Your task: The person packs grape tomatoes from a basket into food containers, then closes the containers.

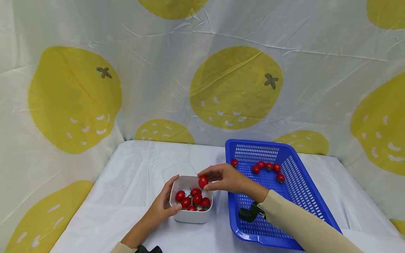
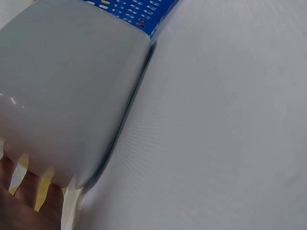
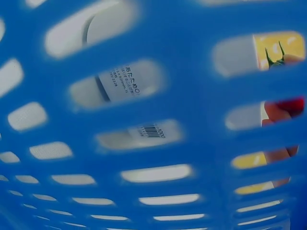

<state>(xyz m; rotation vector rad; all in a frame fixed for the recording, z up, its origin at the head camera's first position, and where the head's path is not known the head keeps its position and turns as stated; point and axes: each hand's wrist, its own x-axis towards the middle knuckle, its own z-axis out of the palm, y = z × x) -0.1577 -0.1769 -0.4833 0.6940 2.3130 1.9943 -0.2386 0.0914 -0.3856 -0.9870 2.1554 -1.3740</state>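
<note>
A white square container (image 1: 191, 217) stands on the table with several red cherry tomatoes (image 1: 186, 202) inside. My left hand (image 1: 160, 207) holds its left side, thumb at the near rim; in the left wrist view, fingers of that hand (image 2: 33, 203) lie against the container's wall (image 2: 72, 91). Above the container's far right corner, my right hand (image 1: 223, 180) pinches one cherry tomato (image 1: 203, 181) between thumb and fingers. Basket slats (image 3: 192, 96) fill most of the right wrist view; a bit of red tomato (image 3: 296, 106) and fingers show through a slot.
To the right is a blue perforated basket (image 1: 269, 181), its left wall beneath my right forearm. Several tomatoes (image 1: 269, 166) lie toward its far end, with one tomato (image 1: 234, 162) at the far left corner. A lemon-print curtain (image 1: 152, 80) hangs behind the white-covered table (image 1: 126, 175).
</note>
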